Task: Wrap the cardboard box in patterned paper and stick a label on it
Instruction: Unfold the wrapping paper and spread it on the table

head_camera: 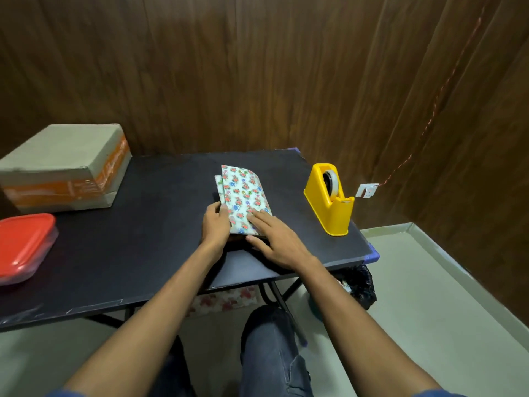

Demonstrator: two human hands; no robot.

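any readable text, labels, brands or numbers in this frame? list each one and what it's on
None can be read.
Cardboard box: the orange tape band carries pale print, too blurred to read.
Patterned paper: flower print only, no words.
Tape dispenser: plain yellow, no brand or marking visible.
Red lid on the container: plain, no text visible.
Wall plate: too small to tell.
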